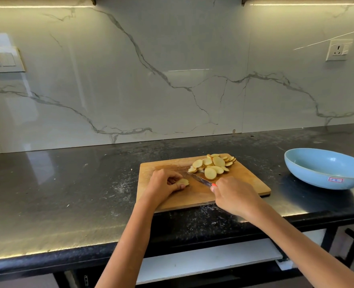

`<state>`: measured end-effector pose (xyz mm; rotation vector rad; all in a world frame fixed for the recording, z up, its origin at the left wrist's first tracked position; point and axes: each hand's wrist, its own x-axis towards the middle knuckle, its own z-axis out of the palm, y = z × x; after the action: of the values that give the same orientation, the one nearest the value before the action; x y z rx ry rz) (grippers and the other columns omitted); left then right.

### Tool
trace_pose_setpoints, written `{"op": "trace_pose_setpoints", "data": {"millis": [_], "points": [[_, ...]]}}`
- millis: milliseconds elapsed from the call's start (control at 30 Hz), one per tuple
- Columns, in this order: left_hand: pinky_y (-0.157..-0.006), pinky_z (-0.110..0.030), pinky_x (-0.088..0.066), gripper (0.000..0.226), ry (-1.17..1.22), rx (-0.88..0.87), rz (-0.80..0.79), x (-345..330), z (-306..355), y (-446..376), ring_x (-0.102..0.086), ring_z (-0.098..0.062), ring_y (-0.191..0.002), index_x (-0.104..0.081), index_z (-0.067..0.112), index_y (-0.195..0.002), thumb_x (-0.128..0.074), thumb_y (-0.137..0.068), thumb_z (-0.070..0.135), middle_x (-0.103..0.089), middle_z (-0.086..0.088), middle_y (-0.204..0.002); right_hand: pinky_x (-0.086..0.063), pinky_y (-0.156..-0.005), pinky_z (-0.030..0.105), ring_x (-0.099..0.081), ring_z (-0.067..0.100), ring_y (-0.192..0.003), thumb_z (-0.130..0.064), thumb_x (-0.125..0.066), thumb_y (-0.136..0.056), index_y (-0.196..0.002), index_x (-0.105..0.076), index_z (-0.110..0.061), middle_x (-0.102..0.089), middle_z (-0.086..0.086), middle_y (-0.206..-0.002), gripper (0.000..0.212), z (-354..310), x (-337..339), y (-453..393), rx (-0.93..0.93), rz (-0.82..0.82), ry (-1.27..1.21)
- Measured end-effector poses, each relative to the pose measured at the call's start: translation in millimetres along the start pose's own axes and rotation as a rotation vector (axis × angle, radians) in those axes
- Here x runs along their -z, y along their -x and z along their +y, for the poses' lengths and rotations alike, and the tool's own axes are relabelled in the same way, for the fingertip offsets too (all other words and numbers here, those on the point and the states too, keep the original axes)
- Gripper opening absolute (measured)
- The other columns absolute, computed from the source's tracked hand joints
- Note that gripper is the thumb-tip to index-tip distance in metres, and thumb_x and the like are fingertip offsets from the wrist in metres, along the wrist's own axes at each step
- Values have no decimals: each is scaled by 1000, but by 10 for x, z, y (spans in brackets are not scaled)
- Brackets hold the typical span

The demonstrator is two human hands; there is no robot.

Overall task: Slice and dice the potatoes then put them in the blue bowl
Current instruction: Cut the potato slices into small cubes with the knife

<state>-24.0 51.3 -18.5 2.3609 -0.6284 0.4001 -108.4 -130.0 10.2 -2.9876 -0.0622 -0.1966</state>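
Potato slices (213,165) lie heaped on the wooden cutting board (244,181), just beyond the right hand (235,196). That hand is curled round a knife (201,179) whose handle seems red, though little of it shows; the blade points toward the heap. The left hand (163,182) pinches a small potato piece (183,181) against the board. The blue bowl (325,170) sits on the desk (68,194), well right of the right hand.

We see open counter (57,183) left of board (244,183); slice pile (213,165) crowds far board; bowl (325,171) blocks right.
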Motion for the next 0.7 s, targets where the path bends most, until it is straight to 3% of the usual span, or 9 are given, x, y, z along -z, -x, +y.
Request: {"op": "trace_pose_setpoints", "data": {"millis": [100,300,500,600,700], "points": [[-63,1,-38,28,0,3,1,12,12,9,-50,6,-68,-70,15,-106,-72,-80,24,-60,12,-87,-30,-47,22,-42,10,-56,-27,-35,-101,-74,-45,-15,-44,-3,-66,31,-41,-5,15,20,-13,-11],[-68,-5,-45,28,13,35,10,-12,6,8,-59,-5,-82,-70,15,-106,-73,-79,22,-69,3,-98,-29,-46,22,-42,11,-54,-21,-38,-99,-63,-39,-16,-44,-2,-63,36,-118,-21,25,-18,-56,-21],[-77,-20,-52,27,32,31,19,-30,8,8,-62,-10,-84,-71,13,-103,-75,-77,19,-68,3,-93,-34,-52,24,-49,18,-69,-12,-40,-94,-95,-59,-9,-46,1,-70,19,-330,-123,126,19,-17,-3],[-77,-18,-51,26,25,21,19,-32,-2,9,-61,-9,-85,-71,13,-104,-74,-78,18,-69,2,-95,-35,-58,26,-46,16,-69,-9,-40,-94,-102,-59,-6,-45,2,-73,21,-388,-133,156,24,-10,31],[-73,-11,-48,25,18,18,19,-35,-14,10,-60,-6,-84,-72,14,-103,-73,-79,19,-69,3,-96,-30,-50,23,-40,13,-59,-10,-40,-95,-101,-60,-7,-39,-1,-66,21,-356,-101,146,19,-20,19]]}}
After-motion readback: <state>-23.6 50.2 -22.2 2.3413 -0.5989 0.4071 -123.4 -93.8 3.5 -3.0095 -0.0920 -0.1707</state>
